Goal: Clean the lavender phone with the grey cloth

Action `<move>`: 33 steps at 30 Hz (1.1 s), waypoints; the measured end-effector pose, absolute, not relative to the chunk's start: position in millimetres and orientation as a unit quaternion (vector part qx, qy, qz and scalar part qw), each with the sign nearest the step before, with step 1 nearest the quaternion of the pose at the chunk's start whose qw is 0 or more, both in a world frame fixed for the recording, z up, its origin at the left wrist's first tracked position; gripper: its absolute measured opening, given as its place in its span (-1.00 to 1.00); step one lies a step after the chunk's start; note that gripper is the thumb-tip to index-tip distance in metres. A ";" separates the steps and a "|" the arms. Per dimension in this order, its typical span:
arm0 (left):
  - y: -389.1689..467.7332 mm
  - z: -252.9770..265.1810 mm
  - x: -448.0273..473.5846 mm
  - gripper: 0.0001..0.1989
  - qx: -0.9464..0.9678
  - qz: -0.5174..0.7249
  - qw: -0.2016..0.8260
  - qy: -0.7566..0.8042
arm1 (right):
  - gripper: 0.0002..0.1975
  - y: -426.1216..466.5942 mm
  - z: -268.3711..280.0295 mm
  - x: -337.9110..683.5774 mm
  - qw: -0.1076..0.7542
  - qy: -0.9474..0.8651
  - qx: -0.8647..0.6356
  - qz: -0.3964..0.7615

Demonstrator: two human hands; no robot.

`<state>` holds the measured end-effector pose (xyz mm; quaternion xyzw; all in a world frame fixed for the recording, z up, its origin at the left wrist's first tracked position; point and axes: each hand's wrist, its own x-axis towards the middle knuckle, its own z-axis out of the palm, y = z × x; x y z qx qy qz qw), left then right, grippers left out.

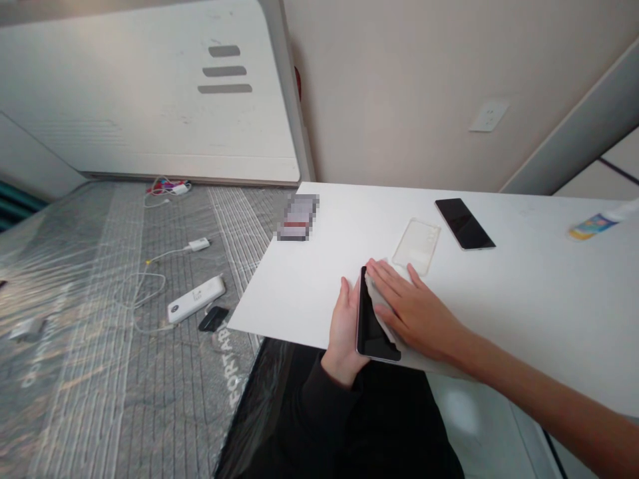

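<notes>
A dark-screened smartphone (377,336) is tilted in my left hand (344,332), whose thumb lies along its left edge and whose other fingers are hidden behind it. Over the screen, my right hand (412,309) keeps a thin white tissue (383,313) pressed against the glass under its extended fingers. The tissue covers the phone's right part. Just beyond my right fingertips a clear phone case (417,245) lies on the white table (349,226). To its right rests a second black phone (464,224), screen up.
A spray bottle (602,223) lies toward the table's right end, and a blurred-out flat object (298,218) at the left corner. Left of the table, a plastic-covered mattress (124,372) bears a white power bank (196,299), a charger (198,244), cables and a small black object (213,319).
</notes>
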<state>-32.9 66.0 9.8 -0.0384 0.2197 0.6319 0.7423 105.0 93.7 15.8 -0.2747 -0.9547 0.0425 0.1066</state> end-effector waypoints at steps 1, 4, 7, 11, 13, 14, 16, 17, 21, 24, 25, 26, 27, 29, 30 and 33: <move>66.3 10.4 -33.4 -0.39 -0.044 0.627 0.746 0.219 | -0.40 95.3 15.8 103.5 0.112 -0.953 -0.279 0.038; 65.8 9.2 -34.9 -0.38 -0.070 0.607 0.762 0.216 | -0.39 96.1 16.4 98.3 0.104 -0.970 -0.215 0.037; 65.4 6.9 -35.1 -0.41 -0.064 0.629 0.744 0.214 | -0.44 100.9 17.2 98.3 0.096 -0.970 -0.220 0.021; 65.6 8.5 -35.0 -0.43 -0.075 0.633 0.740 0.215 | -0.43 105.6 16.9 102.5 0.106 -0.969 -0.222 0.012; 65.6 10.4 -35.2 -0.42 -0.088 0.620 0.748 0.218 | -0.43 105.3 16.8 104.0 0.110 -0.978 -0.177 0.021; 65.5 11.2 -35.1 -0.42 -0.087 0.621 0.748 0.218 | -0.44 105.5 16.8 104.6 0.112 -0.977 -0.180 0.021; 65.4 11.7 -35.0 -0.43 -0.080 0.632 0.739 0.220 | -0.46 106.6 17.3 105.2 0.119 -0.968 -0.219 0.014; 65.3 11.4 -34.9 -0.43 -0.079 0.634 0.736 0.224 | -0.46 107.1 17.6 105.2 0.122 -0.965 -0.231 0.013; 65.3 9.7 -34.3 -0.43 -0.077 0.624 0.746 0.220 | -0.42 108.6 18.1 103.0 0.113 -0.979 -0.166 0.037; 65.8 8.9 -33.9 -0.44 -0.064 0.643 0.736 0.204 | -0.46 109.8 17.4 100.8 0.117 -0.964 -0.239 0.011; 65.9 8.5 -34.1 -0.43 -0.063 0.643 0.736 0.202 | -0.46 109.5 17.1 100.2 0.117 -0.962 -0.247 0.009; 65.9 8.0 -34.5 -0.42 -0.063 0.637 0.741 0.200 | -0.45 109.1 16.9 99.7 0.114 -0.967 -0.227 0.015; 65.9 7.5 -34.8 -0.42 -0.068 0.631 0.746 0.201 | -0.44 108.7 16.8 99.5 0.109 -0.973 -0.201 0.022; 65.8 6.4 -35.3 -0.43 -0.081 0.629 0.745 0.208 | -0.43 109.7 16.9 99.6 0.101 -0.979 -0.178 0.027; 65.8 6.0 -35.4 -0.45 -0.084 0.634 0.740 0.210 | -0.44 110.7 17.2 99.8 0.099 -0.976 -0.194 0.024; 64.9 6.0 -35.7 -0.48 -0.080 0.648 0.727 0.212 | -0.46 110.2 19.0 99.8 0.108 -0.963 -0.247 0.022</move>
